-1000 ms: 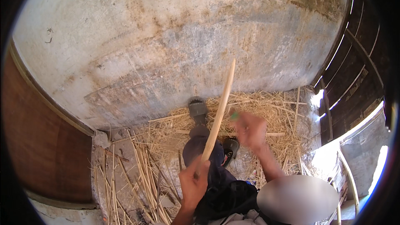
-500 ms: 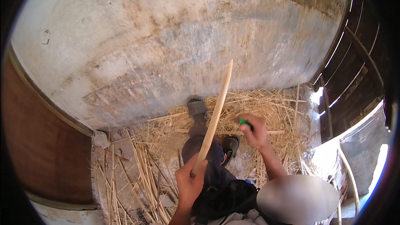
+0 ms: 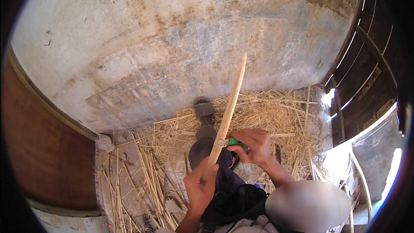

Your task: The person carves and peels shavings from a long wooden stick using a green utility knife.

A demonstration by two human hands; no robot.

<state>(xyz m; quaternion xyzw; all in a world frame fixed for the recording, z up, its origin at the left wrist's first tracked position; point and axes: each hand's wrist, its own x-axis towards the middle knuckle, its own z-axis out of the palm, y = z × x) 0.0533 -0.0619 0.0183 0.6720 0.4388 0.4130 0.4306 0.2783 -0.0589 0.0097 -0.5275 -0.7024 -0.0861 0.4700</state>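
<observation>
A long pale strip of split wood or bamboo (image 3: 231, 105), pointed at its far end, slants up and to the right in front of me. My left hand (image 3: 199, 190) is closed around its near end. My right hand (image 3: 256, 147) grips the green handle of a short-bladed knife (image 3: 233, 141). The metal blade rests against the strip's right side, a little beyond my left hand. Fingers of the right hand hide part of the handle.
Fine shavings (image 3: 267, 108) cover the floor around my feet. Several long thin strips (image 3: 153, 181) lie at the left. A stained wall (image 3: 194, 47) rises ahead, with a brown panel (image 3: 47, 146) at the left and dark slatted boards (image 3: 366, 60) at the right.
My right hand has moved left and slightly down, bringing the knife blade against the strip. The strip's far tip has shifted slightly up and to the right.
</observation>
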